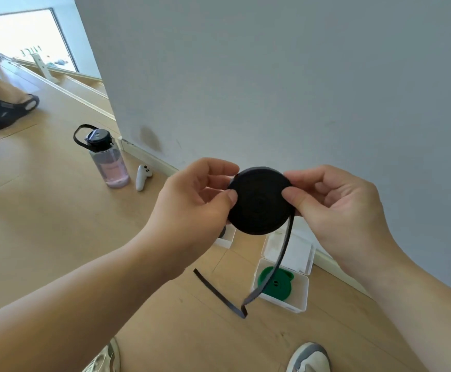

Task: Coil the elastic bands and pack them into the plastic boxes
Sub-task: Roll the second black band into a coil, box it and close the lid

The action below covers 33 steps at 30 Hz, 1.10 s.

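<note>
Fingers (231,197) of my left hand (192,202) and right hand (337,208) pinch the black coil (259,205); slack could unspring it.

Person is wearing low sneakers at near edge. Right shoe (308,357) is showing a white toe with grey panels. Left shoe (106,358) is showing pale beige-grey mesh and a lighter sole rim. Forearms (71,299) are showing bare. Left hand (192,194) and right hand (334,208) are going ungloved, thumbnails short.
</note>
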Available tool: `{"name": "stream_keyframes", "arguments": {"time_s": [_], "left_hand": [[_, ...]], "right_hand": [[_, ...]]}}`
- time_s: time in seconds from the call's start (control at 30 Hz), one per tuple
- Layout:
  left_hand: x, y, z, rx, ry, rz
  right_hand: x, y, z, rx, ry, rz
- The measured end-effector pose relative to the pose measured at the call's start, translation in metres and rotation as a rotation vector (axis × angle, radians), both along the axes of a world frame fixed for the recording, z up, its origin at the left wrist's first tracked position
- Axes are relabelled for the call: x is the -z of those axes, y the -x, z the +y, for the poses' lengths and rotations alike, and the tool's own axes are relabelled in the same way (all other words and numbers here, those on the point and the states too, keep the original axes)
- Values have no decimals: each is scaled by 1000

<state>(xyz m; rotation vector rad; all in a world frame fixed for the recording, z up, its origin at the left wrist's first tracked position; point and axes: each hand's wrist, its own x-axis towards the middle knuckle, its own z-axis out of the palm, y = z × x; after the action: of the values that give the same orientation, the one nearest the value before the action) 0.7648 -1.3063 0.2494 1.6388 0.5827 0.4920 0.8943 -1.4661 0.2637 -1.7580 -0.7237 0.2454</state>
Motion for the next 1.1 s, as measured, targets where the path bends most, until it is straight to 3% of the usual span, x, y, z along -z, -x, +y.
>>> {"name": "stream_keyframes", "arguments": {"time_s": [0.13,0.2,0.27,0.4,0.5,0.57,0.63,0.73,0.83,0.9,1.0,1.1], "left_hand": [[4,3,-8,116,-430,107],[4,3,-11,154,-506,87],[4,3,-12,154,-534,78],[3,0,-6,81,-369,44],[-4,-1,-4,7,-81,-38],[-6,-2,-4,-10,-17,-54],[-2,0,-3,32,-143,-9],[6,3,-2,101,-571,49],[10,2,0,125,-739,-20],[11,2,-1,123,-702,-37],[7,1,2,54,-474,4],[5,-1,5,26,-339,6]], "right_hand": [[2,2,0,-93,151,-290],[5,4,0,-161,139,-438],[6,6,0,-162,118,-448],[-1,5,-2,-31,79,-82],[0,1,-2,-41,61,-33],[2,0,-1,-25,31,-29],[2,1,-1,-4,36,-54],[-1,1,-1,-52,69,-181],[-1,6,-1,-135,81,-295],[0,10,-1,-109,77,-237],[-2,9,0,-28,49,-86],[-2,2,-2,-25,81,-81]]}}
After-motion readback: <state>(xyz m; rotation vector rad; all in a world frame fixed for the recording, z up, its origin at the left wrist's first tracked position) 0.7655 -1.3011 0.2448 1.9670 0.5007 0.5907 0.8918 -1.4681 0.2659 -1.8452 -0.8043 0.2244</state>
